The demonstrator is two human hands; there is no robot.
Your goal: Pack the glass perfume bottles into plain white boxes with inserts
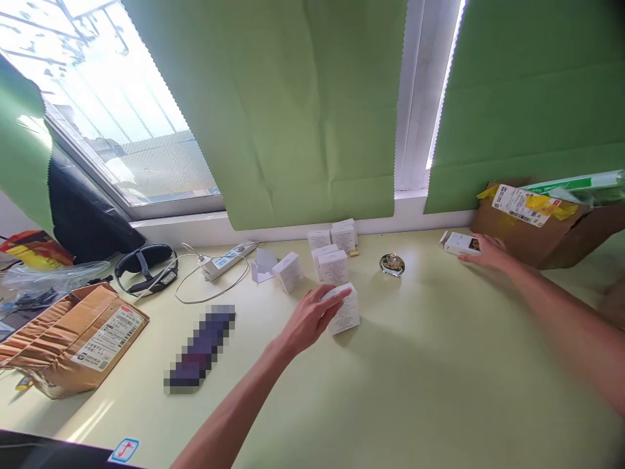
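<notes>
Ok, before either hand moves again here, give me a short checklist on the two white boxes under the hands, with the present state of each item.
1. Left hand on the nearest white box: ok, fingers lie over its top.
2. Full grip on that box: cannot tell, the hand hides the near side.
3. Right hand on the opened box by the cardboard carton: ok, fingertips touch it.
4. Opened box lying flat on the table: ok.
5. Glass bottle apart from both hands: ok, it stands between them, untouched.
6. Other white boxes apart from the left hand: ok, they sit just behind it.
</notes>
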